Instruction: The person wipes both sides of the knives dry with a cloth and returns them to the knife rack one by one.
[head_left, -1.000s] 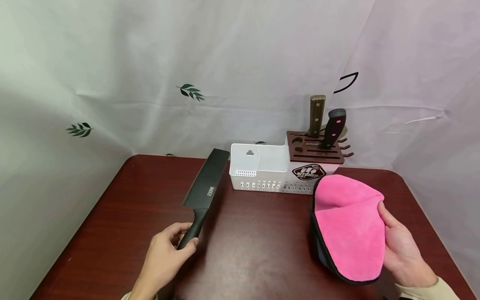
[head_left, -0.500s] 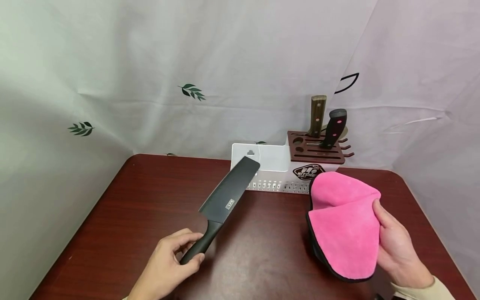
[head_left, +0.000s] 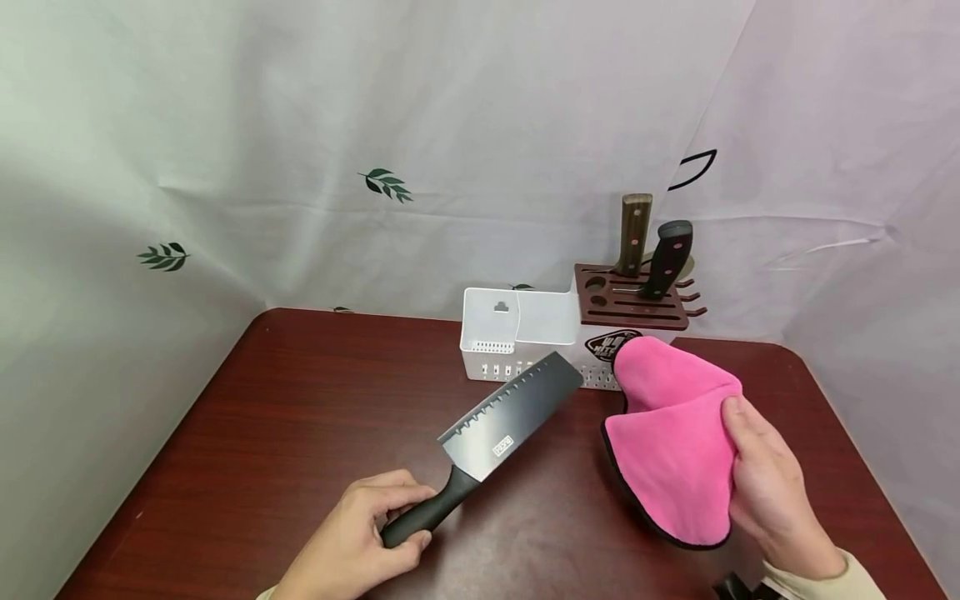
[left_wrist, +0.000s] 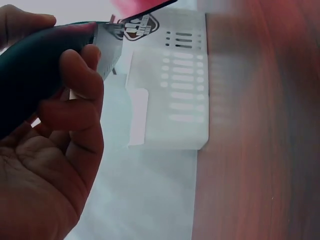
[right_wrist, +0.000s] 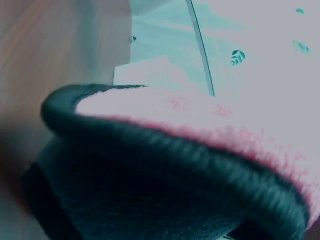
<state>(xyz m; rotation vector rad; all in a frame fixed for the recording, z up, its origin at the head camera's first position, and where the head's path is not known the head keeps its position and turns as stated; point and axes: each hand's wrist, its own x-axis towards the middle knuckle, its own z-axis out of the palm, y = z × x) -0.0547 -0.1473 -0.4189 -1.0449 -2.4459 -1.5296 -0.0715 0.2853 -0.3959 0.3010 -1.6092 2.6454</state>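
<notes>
My left hand (head_left: 367,533) grips the black handle of a cleaver-shaped kitchen knife (head_left: 517,417), its broad blade slanting up to the right over the table. Along one edge of the blade runs a row of small notches. In the left wrist view the fingers (left_wrist: 80,115) curl about the dark handle. On the right, my right hand (head_left: 772,483) pinches a folded pink cloth (head_left: 675,450) with black edging, thumb on the pink face. The blade tip points toward the cloth, a gap between them. The cloth's dark underside (right_wrist: 140,190) fills much of the right wrist view.
Behind the blade stands a white perforated holder (head_left: 487,362) with a brown slotted top (head_left: 630,312). A brown-handled knife (head_left: 635,233) and a black-handled knife (head_left: 667,258) stand in its slots, hooks at its right end. A pale curtain (head_left: 262,125) hangs behind the reddish-brown table (head_left: 285,417).
The left hand has moved right and tilted the knife over to the right, its blade face turning to catch light. The right hand has brought the cloth slightly left, closer to the blade.
</notes>
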